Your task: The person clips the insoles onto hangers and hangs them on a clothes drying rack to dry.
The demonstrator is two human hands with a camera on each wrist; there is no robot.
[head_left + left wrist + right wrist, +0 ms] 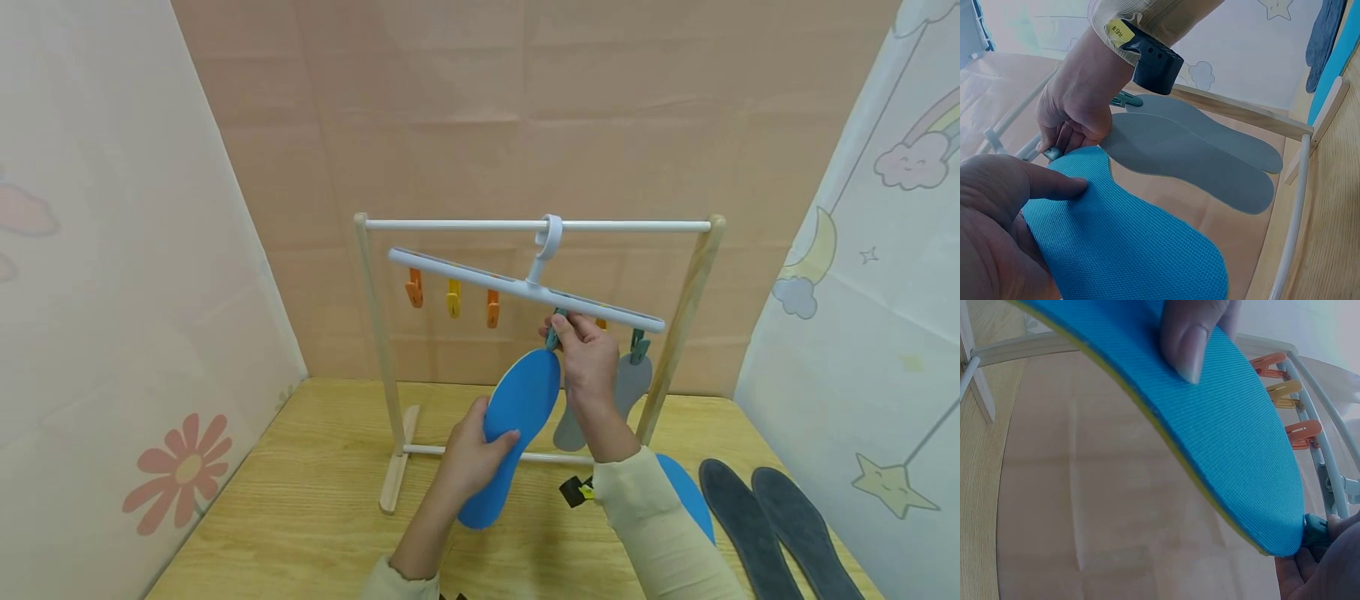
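My left hand [474, 457] grips a blue insole [527, 400] by its middle, thumb on the near face. The insole tilts, with its upper end at a green clothespin [552, 338]. My right hand [590, 364] pinches that clothespin under the white hanger [465, 272]. In the right wrist view, the tip of the insole meets the clothespin [1315, 529]; whether it is between the jaws I cannot tell. Behind my right hand hang two grey insoles [1191, 159], partly overlapping in the left wrist view. Another green clothespin [639, 347] holds one of them.
The hanger hooks over the white bar [450, 226] of a wooden-legged rack and slopes down to the right. Orange [415, 287] and yellow clothespins [453, 298] hang on its left half. Another blue insole [686, 493] and two dark grey insoles [750, 525] lie on the table at right.
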